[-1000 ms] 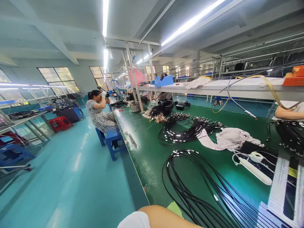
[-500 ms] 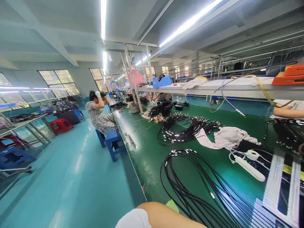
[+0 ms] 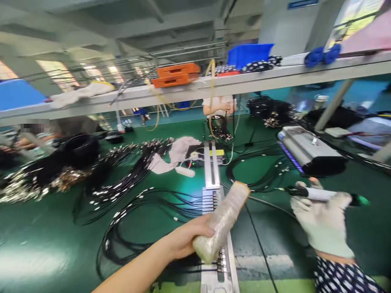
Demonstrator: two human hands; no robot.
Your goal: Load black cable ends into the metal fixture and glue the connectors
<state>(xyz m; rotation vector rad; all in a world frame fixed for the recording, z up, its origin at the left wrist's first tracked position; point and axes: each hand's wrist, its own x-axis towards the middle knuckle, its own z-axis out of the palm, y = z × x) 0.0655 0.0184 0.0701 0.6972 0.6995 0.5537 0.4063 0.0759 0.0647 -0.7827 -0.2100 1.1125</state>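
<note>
My bare left hand (image 3: 195,236) grips a block-like piece wrapped in clear plastic (image 3: 224,219), with an orange edge at its far end. It is tilted above a long metal fixture (image 3: 210,167), hiding part of it. Black cables (image 3: 137,195) run into slots in the fixture from the left. In my right hand (image 3: 324,219), which wears a white glove, lies a slim pen-shaped tool (image 3: 324,194) with a white barrel and a green end. Its thin tip points left. The exact kinds of both held things cannot be made out.
Cable bundles (image 3: 128,171) and a white cloth (image 3: 180,150) lie on the green bench. At right stands a silver box (image 3: 308,148) with a purple-lit edge. A shelf (image 3: 183,91) crosses above, carrying orange cases (image 3: 175,75) and a blue bin (image 3: 250,55). A person (image 3: 220,106) sits opposite.
The view has swung right from the aisle to the bench and fixture. Both hands have come into view, holding the wrapped piece and the pen-shaped tool; earlier only a bit of arm showed.
</note>
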